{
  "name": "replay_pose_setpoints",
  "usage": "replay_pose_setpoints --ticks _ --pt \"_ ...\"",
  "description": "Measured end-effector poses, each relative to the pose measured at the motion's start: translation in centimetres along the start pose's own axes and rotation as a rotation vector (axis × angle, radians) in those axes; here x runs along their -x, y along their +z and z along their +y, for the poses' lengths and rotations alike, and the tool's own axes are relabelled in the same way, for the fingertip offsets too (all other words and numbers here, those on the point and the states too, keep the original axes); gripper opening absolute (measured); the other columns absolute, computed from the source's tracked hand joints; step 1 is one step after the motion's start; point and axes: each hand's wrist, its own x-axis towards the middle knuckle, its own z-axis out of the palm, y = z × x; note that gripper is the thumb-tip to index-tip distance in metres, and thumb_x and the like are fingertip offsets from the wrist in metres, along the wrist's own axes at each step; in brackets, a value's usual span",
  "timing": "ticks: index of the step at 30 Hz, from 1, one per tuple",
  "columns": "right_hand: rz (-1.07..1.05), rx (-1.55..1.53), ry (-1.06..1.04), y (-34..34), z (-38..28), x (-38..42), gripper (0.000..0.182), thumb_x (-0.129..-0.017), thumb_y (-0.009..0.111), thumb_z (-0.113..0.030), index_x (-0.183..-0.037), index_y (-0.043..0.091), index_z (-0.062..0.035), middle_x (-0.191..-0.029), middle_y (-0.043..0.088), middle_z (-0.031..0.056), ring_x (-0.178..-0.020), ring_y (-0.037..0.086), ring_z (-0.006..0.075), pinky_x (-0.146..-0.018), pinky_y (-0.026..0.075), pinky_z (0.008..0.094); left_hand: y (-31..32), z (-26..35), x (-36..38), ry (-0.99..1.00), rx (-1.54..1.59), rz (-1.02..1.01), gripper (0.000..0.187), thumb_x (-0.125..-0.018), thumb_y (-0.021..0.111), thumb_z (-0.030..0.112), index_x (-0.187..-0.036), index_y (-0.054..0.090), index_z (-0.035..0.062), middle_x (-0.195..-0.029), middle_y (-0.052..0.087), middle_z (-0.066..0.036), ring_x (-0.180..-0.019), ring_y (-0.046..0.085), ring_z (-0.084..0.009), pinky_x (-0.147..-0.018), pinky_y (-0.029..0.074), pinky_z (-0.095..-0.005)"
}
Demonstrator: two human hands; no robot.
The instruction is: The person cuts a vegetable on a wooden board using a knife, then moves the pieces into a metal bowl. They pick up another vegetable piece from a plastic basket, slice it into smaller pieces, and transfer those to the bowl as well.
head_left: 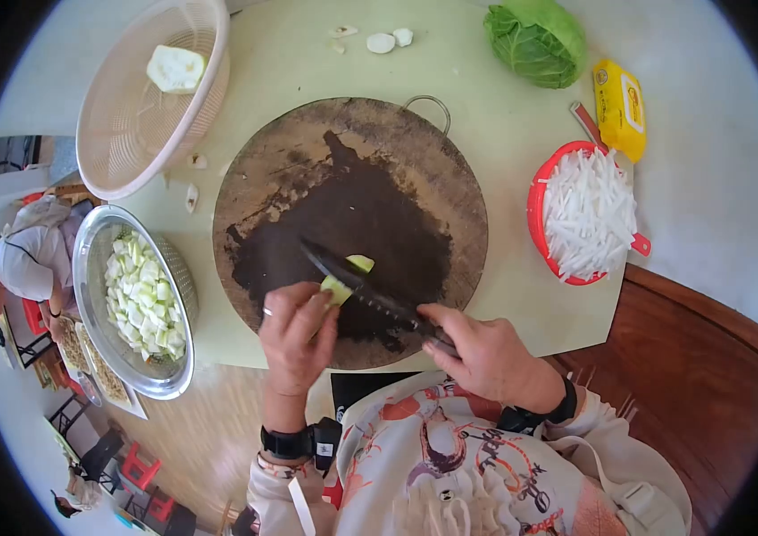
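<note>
A dark knife (361, 282) lies across a pale green vegetable piece (336, 290) on the round wooden chopping board (433, 161). My right hand (493, 355) is closed round the knife's handle at the board's near edge. With closed fingers my left hand (297, 332), a ring on one finger, holds the vegetable piece beside the blade. A smaller cut piece (361, 263) rests on the blade's far side. The underside of the held piece is hidden by my fingers.
At left stand a metal colander (184, 268) of diced vegetable and a pale basket (98, 134) with one large chunk (175, 70). A red basket (536, 214) of white strips, a cabbage (535, 45) and a yellow packet (620, 112) are at right. A person (35, 255) works far left.
</note>
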Motion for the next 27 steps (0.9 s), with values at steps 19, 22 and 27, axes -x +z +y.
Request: replay_pose_setpoints --ticks 19,22,27 --pt "-0.194 0.391 0.033 -1.8 -2.3 1.3 0.048 -0.08 0.068 -0.023 -0.119 0.048 -0.0017 -0.073 0.059 0.0086 -0.053 0.061 0.0222 -0.046 0.047 0.031 3.0 0.0 0.3 0.027 -0.091 -0.068 0.03 -0.056 0.067 -0.003 -0.085 0.065 0.0034 -0.094 0.06 -0.012 -0.083 0.057 -0.033 -0.071 0.05 -0.0396" --pt "-0.2 0.321 0.018 -2.2 -2.3 1.6 0.045 -0.082 0.062 -0.018 -0.118 0.048 0.0042 -0.067 0.058 0.0124 -0.05 0.061 0.0252 -0.041 0.047 0.0356 2.9 -0.2 0.2 0.032 -0.073 -0.067 0.03 -0.056 0.068 -0.002 -0.086 0.065 0.0029 -0.095 0.061 -0.012 -0.084 0.058 -0.0329 -0.072 0.05 -0.0386" --pt "-0.226 0.337 0.006 -2.8 -2.9 2.1 0.046 -0.081 0.061 -0.018 -0.12 0.048 0.0044 -0.068 0.056 0.0111 -0.05 0.06 0.0228 -0.041 0.046 0.0334 2.9 -0.3 0.4 0.04 -0.037 -0.068 0.035 -0.057 0.062 -0.004 -0.092 0.065 -0.0009 -0.102 0.062 -0.013 -0.091 0.059 -0.0315 -0.076 0.051 -0.0394"
